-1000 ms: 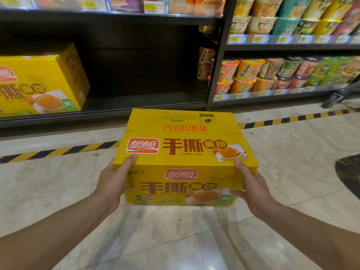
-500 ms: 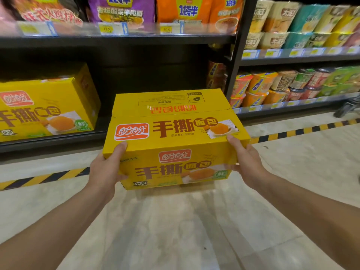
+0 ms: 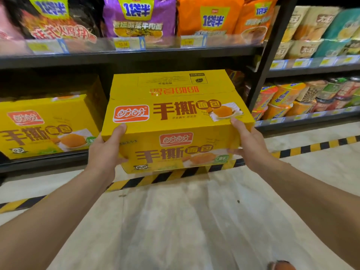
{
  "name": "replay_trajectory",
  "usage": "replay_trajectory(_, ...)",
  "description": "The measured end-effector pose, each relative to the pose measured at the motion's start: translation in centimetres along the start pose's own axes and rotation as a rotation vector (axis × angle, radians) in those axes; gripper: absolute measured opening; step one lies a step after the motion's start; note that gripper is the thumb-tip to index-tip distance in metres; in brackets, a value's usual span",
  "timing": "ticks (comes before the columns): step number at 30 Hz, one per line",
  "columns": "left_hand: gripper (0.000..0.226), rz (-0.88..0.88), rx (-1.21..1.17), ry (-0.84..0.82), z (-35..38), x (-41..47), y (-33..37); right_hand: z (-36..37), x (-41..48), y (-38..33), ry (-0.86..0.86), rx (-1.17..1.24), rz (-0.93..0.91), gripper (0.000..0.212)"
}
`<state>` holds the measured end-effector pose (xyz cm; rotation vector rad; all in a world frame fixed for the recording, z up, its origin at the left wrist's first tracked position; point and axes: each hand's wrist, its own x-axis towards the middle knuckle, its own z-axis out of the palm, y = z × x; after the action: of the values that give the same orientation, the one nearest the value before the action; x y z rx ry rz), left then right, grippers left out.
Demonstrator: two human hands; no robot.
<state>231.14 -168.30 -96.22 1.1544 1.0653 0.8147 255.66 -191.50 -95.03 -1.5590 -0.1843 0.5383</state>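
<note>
A yellow cardboard box [image 3: 175, 121] of bread with red and brown print hangs in the air in front of a dark low shelf [image 3: 64, 158]. My left hand [image 3: 106, 152] grips its near left corner, thumb on the top edge. My right hand [image 3: 249, 145] grips its near right corner the same way. The fingers under the box are hidden. A second, identical yellow box [image 3: 44, 125] stands on that shelf at the left, with a dark open gap beside it behind the held box.
Noodle bags [image 3: 136, 18] fill the shelf above. A black upright post [image 3: 266, 55] divides this bay from shelves of cup noodles [image 3: 288, 98] at the right. A yellow-black striped tape [image 3: 155, 178] runs along the pale tiled floor [image 3: 185, 221].
Both hands have lifted the box up from near the floor and carried it forward toward the low shelf. The view has tilted up, so the upper shelf shows more.
</note>
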Motion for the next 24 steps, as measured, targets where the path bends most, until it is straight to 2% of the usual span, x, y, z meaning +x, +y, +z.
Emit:
replay_trajectory(7,0.036,-0.001,0.011,0.047,3.6,4.4,-0.9,1.1,8.0,0.8,-0.030,-0.035,0.043,0.045)
replay_trajectory(11,0.044,-0.053,0.040,0.107,6.2,6.4,-1.7,0.6,12.4,1.3,-0.057,-0.054,0.084,0.042)
replay_trajectory(16,0.032,-0.103,0.073,0.133,9.4,8.0,-1.2,-0.1,16.9,0.9,-0.121,-0.064,0.098,0.044)
replay_trajectory(19,0.051,-0.103,0.096,0.132,11.2,9.7,-1.2,0.1,19.4,1.0,-0.125,-0.093,0.060,0.058)
replay_trajectory(24,0.075,-0.052,0.117,0.106,11.3,11.7,-1.8,0.4,21.0,1.2,-0.147,-0.183,-0.023,0.066)
